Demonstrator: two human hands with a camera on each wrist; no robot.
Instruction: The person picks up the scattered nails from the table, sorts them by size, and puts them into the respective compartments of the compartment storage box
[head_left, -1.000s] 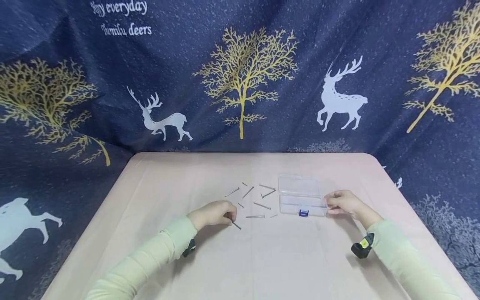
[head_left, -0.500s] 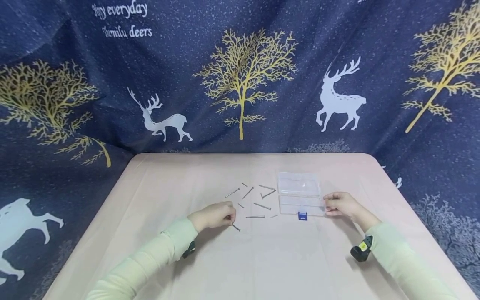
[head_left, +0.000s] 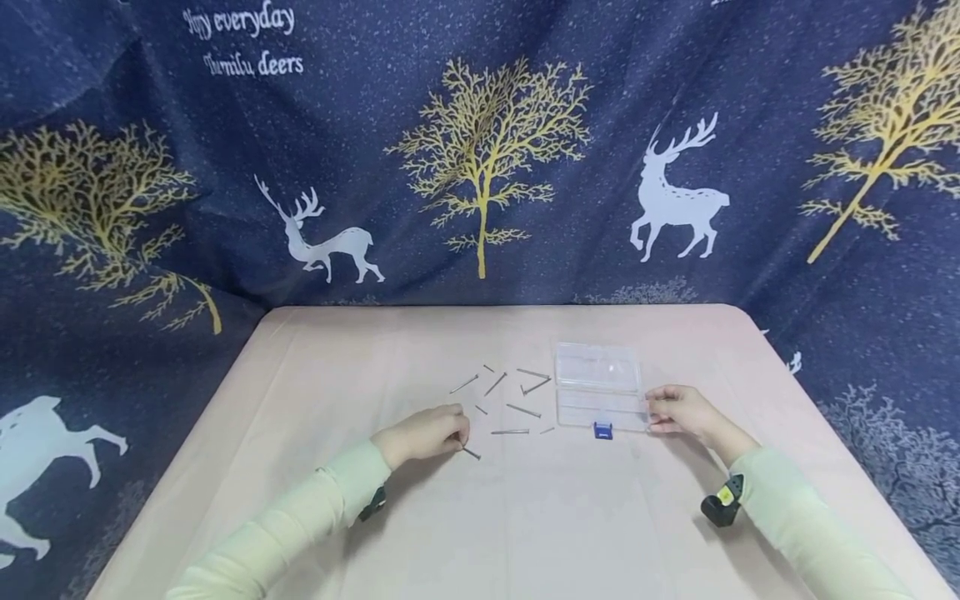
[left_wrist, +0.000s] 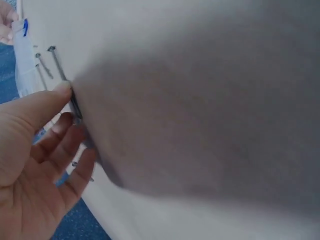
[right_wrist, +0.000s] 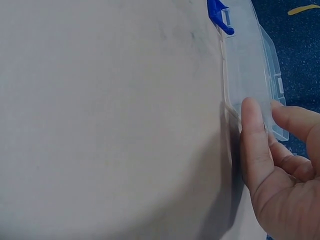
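Observation:
In the head view, my left hand point(head_left: 426, 432) pinches a long metal nail point(head_left: 471, 453) left of the loose nails. The left wrist view shows the thumb on this nail's shank, its head point(left_wrist: 51, 48) pointing away from the hand. My right hand point(head_left: 686, 414) holds the right end of a clear plastic box point(head_left: 600, 408), thumb on the near side and forefinger on the far side, as the right wrist view shows. The box has its lid point(head_left: 597, 367) laid back and a blue latch point(head_left: 603, 431) at the front. I see nothing in its compartments.
Several loose nails of different lengths lie between the hands, among them a long nail point(head_left: 510, 432), a slanting nail point(head_left: 465, 384) and a short nail point(head_left: 482, 410). They rest on a pale pink tabletop point(head_left: 570, 517). Behind hangs a dark blue cloth point(head_left: 540, 283) with deer and trees.
The box has shifted slightly left and its blue latch now sits lower, with the right hand still on its end. The left hand and its nail have barely moved.

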